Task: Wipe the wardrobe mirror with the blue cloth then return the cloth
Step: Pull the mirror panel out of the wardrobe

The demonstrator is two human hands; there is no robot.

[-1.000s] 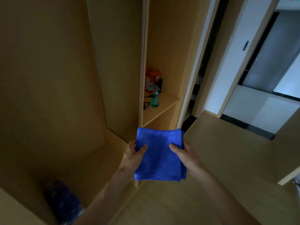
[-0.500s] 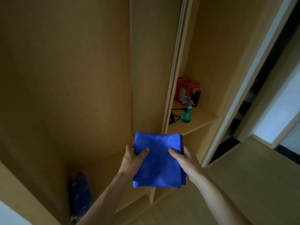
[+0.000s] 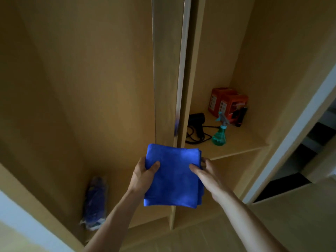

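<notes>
Folded blue cloth (image 3: 172, 175) held between my left hand (image 3: 143, 176) and right hand (image 3: 209, 177), each pinching one side. Since a second ago the shelf (image 3: 241, 144) with the spray bottle (image 3: 219, 137) has drawn closer, just beyond the right hand; likely the return step.

No legible text, even on the orange boxes (image 3: 228, 101).
</notes>
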